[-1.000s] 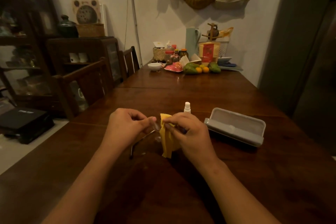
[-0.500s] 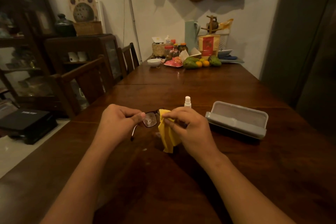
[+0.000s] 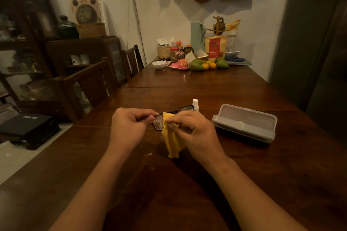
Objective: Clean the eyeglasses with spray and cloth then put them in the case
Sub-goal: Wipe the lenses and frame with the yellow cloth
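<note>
Dark-framed eyeglasses [image 3: 158, 123] are held above the wooden table [image 3: 187, 184], front facing me. My left hand [image 3: 129, 127] grips their left end by the hinge. My right hand [image 3: 193, 133] pinches a yellow cloth [image 3: 171, 141] against the frame between the lenses, and the cloth hangs down below the frame. The left lens shows a pale smear. A small white spray bottle [image 3: 195, 104] stands just behind the glasses, partly hidden by them. An open grey case [image 3: 244, 123] lies to the right of my right hand.
Wooden chairs [image 3: 90, 88] line the table's left side. At the far end stand a white bowl [image 3: 159, 64], a pink dish [image 3: 179, 66], fruit [image 3: 208, 64], jars and a green jug [image 3: 197, 36]. A dark cabinet [image 3: 84, 56] is at the left.
The glasses have been turned from edge-on to facing me and raised slightly. The cloth has moved with my right hand onto the frame beside the left lens.
</note>
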